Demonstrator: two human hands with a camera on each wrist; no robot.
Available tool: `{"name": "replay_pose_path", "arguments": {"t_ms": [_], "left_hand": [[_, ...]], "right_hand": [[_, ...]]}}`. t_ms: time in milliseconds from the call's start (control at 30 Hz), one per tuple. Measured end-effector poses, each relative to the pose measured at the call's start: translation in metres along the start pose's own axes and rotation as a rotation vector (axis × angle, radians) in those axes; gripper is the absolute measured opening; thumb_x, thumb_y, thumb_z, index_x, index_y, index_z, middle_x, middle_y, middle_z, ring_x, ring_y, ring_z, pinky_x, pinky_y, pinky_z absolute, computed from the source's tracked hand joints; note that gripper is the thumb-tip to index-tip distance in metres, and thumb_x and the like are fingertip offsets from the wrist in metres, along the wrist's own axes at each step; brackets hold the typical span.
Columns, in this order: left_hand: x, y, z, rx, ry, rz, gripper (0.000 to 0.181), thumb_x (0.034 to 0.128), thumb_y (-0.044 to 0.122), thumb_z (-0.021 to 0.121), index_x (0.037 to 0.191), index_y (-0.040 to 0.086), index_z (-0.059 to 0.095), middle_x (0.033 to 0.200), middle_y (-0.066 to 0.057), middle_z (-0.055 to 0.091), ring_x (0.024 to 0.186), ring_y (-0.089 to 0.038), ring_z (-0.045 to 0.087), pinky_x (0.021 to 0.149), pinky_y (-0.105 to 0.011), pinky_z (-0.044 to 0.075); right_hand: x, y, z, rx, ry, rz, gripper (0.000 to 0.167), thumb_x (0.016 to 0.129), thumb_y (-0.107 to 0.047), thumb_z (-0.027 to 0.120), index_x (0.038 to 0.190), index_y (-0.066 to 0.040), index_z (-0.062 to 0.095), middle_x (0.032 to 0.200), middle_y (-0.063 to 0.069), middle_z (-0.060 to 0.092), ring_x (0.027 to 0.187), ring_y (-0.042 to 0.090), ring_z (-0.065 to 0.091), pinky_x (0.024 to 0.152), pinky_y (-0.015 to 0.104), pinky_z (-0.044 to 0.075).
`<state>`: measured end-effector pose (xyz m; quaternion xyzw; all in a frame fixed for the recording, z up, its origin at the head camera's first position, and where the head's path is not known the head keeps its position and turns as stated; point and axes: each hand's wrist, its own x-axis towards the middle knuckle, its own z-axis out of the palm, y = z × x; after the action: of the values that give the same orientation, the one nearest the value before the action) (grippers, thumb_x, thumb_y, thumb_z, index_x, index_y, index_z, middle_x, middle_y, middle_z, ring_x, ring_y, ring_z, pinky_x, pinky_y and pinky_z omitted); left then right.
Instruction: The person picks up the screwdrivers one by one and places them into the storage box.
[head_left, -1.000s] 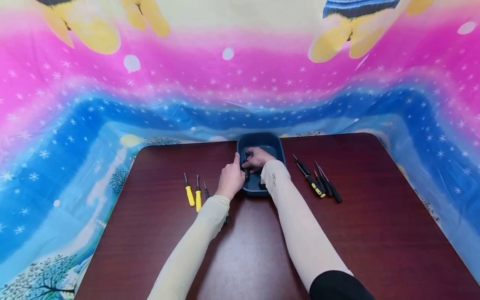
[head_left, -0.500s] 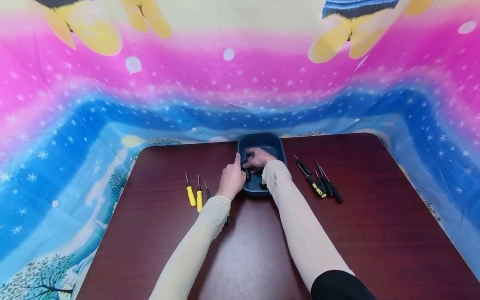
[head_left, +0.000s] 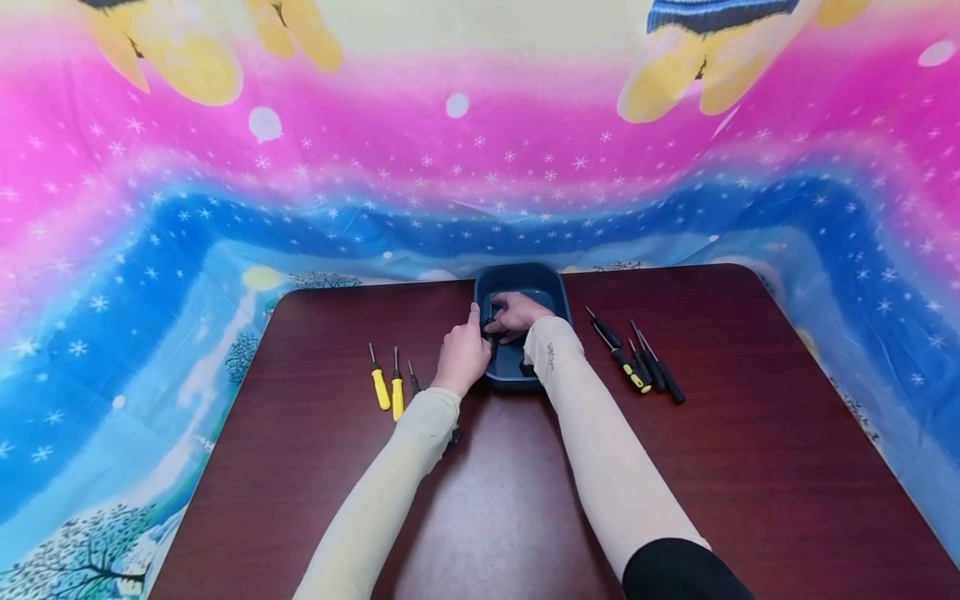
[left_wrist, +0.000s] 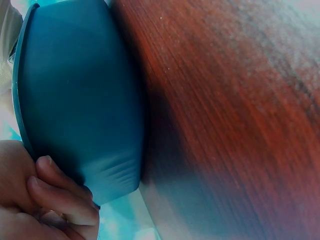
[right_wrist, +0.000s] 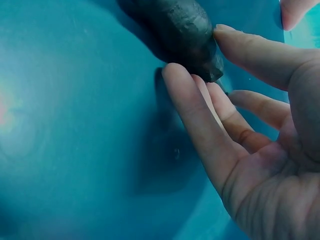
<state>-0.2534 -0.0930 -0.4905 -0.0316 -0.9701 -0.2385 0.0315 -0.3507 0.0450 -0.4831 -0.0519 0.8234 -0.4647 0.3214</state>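
A dark blue tray (head_left: 558,292) stands at the far middle of the table. My left hand (head_left: 462,357) grips its left wall; in the left wrist view the curled fingers (left_wrist: 65,195) lie against the outside of the tray wall (left_wrist: 82,85). Inside the tray, my right hand (head_left: 519,315) pinches a black-handled screwdriver (head_left: 492,342). From the right wrist view, the thumb is on one side of the bulbous handle (right_wrist: 184,32) and the fingers on the other, near its narrow end. Another black object (head_left: 527,368) in the tray is partly hidden by the right sleeve.
Left of the tray lie two yellow-handled screwdrivers (head_left: 381,388) and a dark one (head_left: 415,382), partly behind the left sleeve. A black end (head_left: 455,434) shows beside that sleeve. To the right lie several black screwdrivers (head_left: 667,379) and a yellow-and-black one (head_left: 634,375). Patterned cloth (head_left: 480,183) hangs behind.
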Motion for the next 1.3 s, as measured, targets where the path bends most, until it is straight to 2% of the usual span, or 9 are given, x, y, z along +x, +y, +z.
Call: {"name": "replay_pose_path", "arguments": {"t_ms": [367,600,733,900,1100,1200,1300], "left_hand": [[-0.001,0.000,0.000,-0.010,0.003,-0.005,0.070,0.1001,0.013,0.064,0.162,0.003,0.032,0.073,-0.010,0.066,0.068,-0.028,0.068,0.069,-0.043,0.061],[-0.002,0.001,-0.002,-0.014,-0.008,0.001,0.070,0.0999,0.012,0.064,0.162,0.002,0.032,0.062,-0.005,0.057,0.053,-0.021,0.056,0.058,-0.037,0.055],[-0.002,0.000,-0.002,-0.026,-0.001,0.001,0.070,0.0996,0.011,0.065,0.161,0.002,0.033,0.060,-0.005,0.055,0.050,-0.020,0.053,0.056,-0.037,0.054],[-0.002,0.001,0.000,-0.036,0.011,-0.005,0.070,0.0990,0.012,0.066,0.161,0.002,0.035,0.068,-0.009,0.063,0.058,-0.025,0.062,0.064,-0.041,0.059],[-0.002,0.002,0.000,-0.043,0.010,-0.016,0.069,0.0995,0.013,0.066,0.161,0.003,0.035,0.083,-0.016,0.071,0.071,-0.032,0.070,0.073,-0.046,0.062],[-0.002,0.003,-0.001,-0.042,0.008,-0.032,0.069,0.0999,0.014,0.066,0.161,0.004,0.035,0.078,-0.014,0.069,0.069,-0.031,0.069,0.072,-0.045,0.061],[-0.002,0.003,-0.001,-0.045,0.008,-0.033,0.069,0.1003,0.013,0.066,0.161,0.004,0.034,0.070,-0.010,0.064,0.064,-0.028,0.066,0.070,-0.044,0.061]], "right_hand": [[-0.002,0.000,0.000,-0.019,-0.003,-0.015,0.080,0.097,-0.008,0.072,0.164,-0.011,0.028,0.133,0.019,0.063,0.102,0.028,0.075,0.087,0.038,0.062],[-0.008,-0.004,-0.002,-0.037,-0.010,-0.034,0.074,0.099,-0.006,0.067,0.163,-0.009,0.030,0.129,0.020,0.064,0.111,0.032,0.071,0.091,0.042,0.061],[-0.017,-0.012,-0.005,-0.099,0.012,-0.068,0.069,0.101,-0.008,0.066,0.161,-0.007,0.033,0.129,0.020,0.063,0.113,0.035,0.070,0.095,0.046,0.059],[-0.030,-0.020,-0.012,-0.182,0.059,-0.122,0.064,0.102,-0.013,0.065,0.160,-0.009,0.038,0.129,0.019,0.061,0.111,0.038,0.070,0.099,0.049,0.056],[-0.046,-0.028,-0.023,-0.167,0.108,-0.172,0.061,0.102,-0.014,0.065,0.158,-0.009,0.041,0.127,0.018,0.059,0.115,0.043,0.067,0.100,0.052,0.055],[-0.056,-0.029,-0.028,-0.152,0.121,-0.189,0.060,0.102,-0.016,0.065,0.158,-0.010,0.042,0.126,0.017,0.058,0.114,0.043,0.067,0.100,0.053,0.055],[-0.067,-0.028,-0.036,-0.163,0.139,-0.204,0.059,0.103,-0.018,0.065,0.157,-0.013,0.044,0.126,0.016,0.058,0.108,0.038,0.070,0.100,0.053,0.055]]}}
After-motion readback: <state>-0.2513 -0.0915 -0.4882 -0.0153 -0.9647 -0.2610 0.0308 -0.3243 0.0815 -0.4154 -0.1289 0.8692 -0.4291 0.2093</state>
